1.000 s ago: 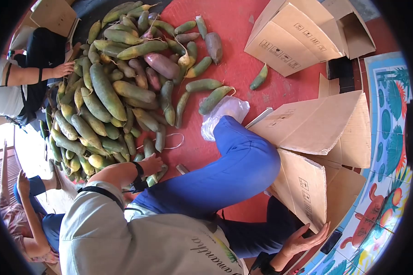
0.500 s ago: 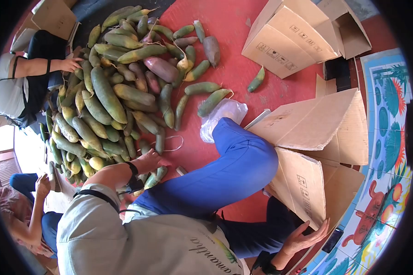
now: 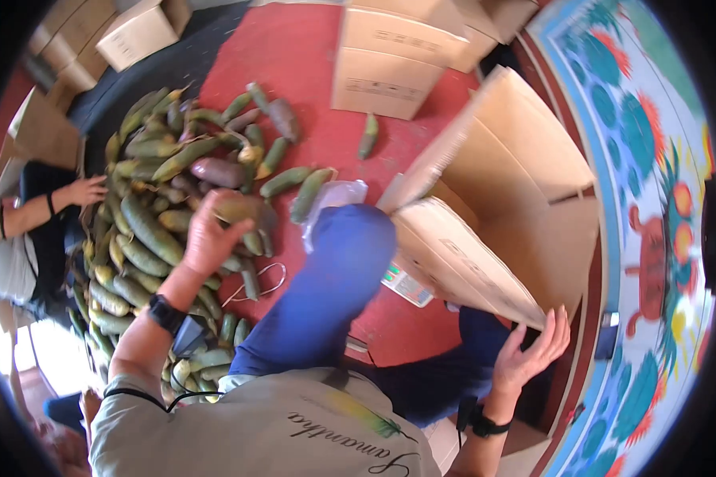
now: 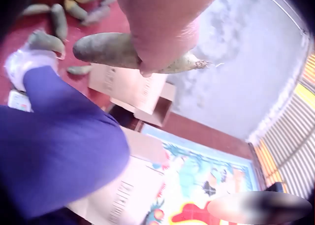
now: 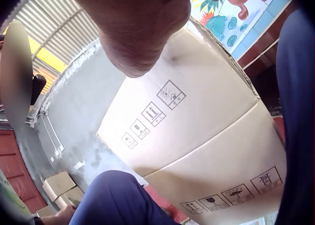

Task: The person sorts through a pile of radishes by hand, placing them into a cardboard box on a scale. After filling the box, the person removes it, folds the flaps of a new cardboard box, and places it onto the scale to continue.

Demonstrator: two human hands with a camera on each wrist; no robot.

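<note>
In the head view, my left hand (image 3: 207,238) is raised over the right side of the radish pile and grips a green radish (image 3: 239,208). The left wrist view shows my fingers curled round the middle of this radish (image 4: 101,50), its root tip sticking out to the right. A large heap of green radishes (image 3: 147,226), with a few purplish ones, spreads below and left. My right hand (image 3: 533,354) holds the near edge of an open cardboard box (image 3: 545,147), thumb on one side of its flap. In the right wrist view, printed symbols mark that box (image 5: 197,121).
A loose radish (image 3: 368,137) lies on the red floor by another carton (image 3: 386,75). Beside my knee are a plastic bag (image 3: 334,195) and a white device with a lit display (image 3: 408,288). Another person's hand (image 3: 87,191) is at the pile's left edge. A painted tile wall (image 3: 652,254) runs along the right.
My left hand has moved up from the pile's near edge, now with a radish in it. The head view has turned right, showing more of the box's inside. My right hand stays at the box edge.
</note>
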